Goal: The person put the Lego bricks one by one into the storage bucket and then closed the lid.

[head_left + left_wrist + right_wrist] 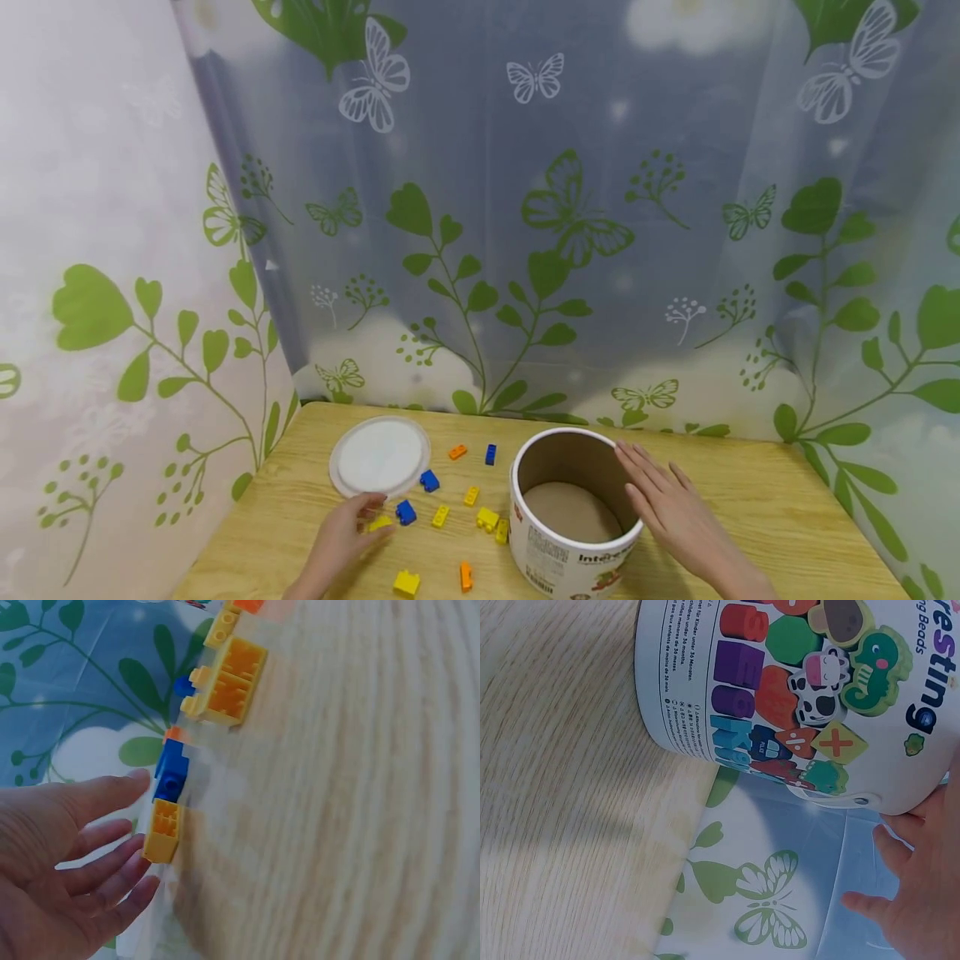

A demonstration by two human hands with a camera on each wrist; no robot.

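Note:
My left hand (pixel 341 533) reaches around a yellow toy brick (pixel 380 524) on the table, thumb and fingers spread to either side. In the left wrist view the fingertips come right up to that brick, while the thumb stands apart from it near a blue brick (pixel 172 771). My right hand (pixel 675 517) lies with fairly straight fingers along the right rim of a white cardboard tub (pixel 547 554). Brown inside, the tub shows a bare bottom and printed pictures of colourful beads on its wall. A second blue brick (pixel 429 481) lies beyond my left fingers.
A round white lid (pixel 378 457) lies at the back left of the wooden table (pixel 337 575). Between lid and tub several yellow, orange and blue bricks are scattered, among them a yellow one (pixel 407 583) near the front. A patterned curtain (pixel 480 208) borders the table's back.

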